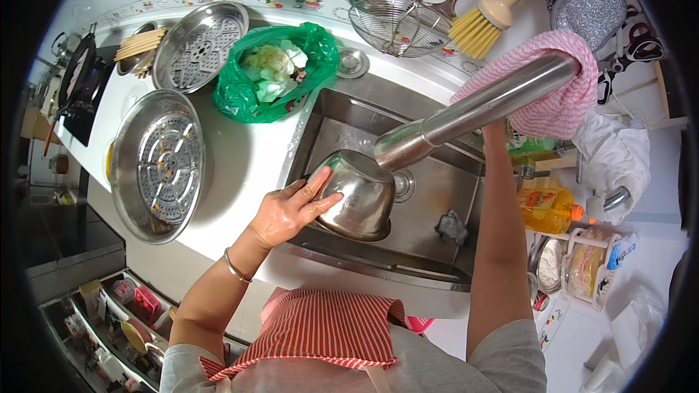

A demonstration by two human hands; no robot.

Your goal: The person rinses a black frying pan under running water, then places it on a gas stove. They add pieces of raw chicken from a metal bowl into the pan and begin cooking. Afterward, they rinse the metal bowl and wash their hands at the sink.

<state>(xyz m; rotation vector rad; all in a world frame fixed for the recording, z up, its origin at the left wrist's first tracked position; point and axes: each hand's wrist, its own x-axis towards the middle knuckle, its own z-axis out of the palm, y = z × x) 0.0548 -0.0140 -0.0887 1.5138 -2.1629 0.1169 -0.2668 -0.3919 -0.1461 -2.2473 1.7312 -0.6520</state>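
My left hand [292,210] grips a small stainless steel bowl [357,202] with its fingers spread along the outer wall. The bowl is tipped over the sink [437,229], its base turned upward, under the end of the thick metal faucet spout [491,103]. My right forearm reaches past the sink's right side. Only the wrist end of my right hand [493,130] shows; the spout and a pink striped cloth [551,87] draped on it hide the fingers. A crumpled dark grey scrubbing pad [452,227] lies on the sink floor near the drain [403,185].
Left of the sink, a green plastic bag [246,98] holds food scraps, beside two perforated steel steamer trays [169,169]. A wire strainer [404,24] and a yellow-bristled brush [491,16] hang behind. Orange dish soap [543,210] stands right. An open drawer [109,333] is lower left.
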